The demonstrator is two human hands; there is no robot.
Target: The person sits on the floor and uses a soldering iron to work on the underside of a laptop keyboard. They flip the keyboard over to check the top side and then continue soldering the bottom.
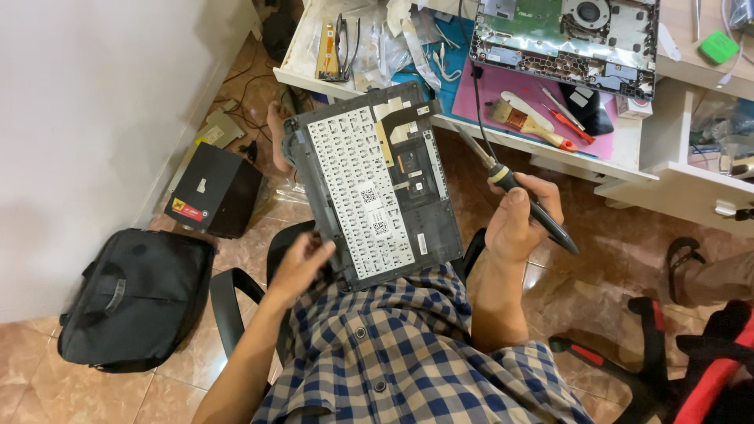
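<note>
A laptop top cover (pixel 375 187) lies on my lap, its underside up, showing the white back of the keyboard and a flat ribbon cable. My left hand (pixel 301 265) holds its near left corner. My right hand (pixel 514 218) grips a black-handled screwdriver (pixel 518 191), whose metal tip points toward the cover's far right edge without touching it. I sit on a chair in a checked shirt.
A white desk (pixel 628 145) ahead carries an opened laptop base (pixel 565 35), a pink mat, a brush (pixel 530 122) and small tools. On the tiled floor to the left sit a black bag (pixel 133 298) and a black box (pixel 216 188). A red-and-black chair (pixel 691 353) stands right.
</note>
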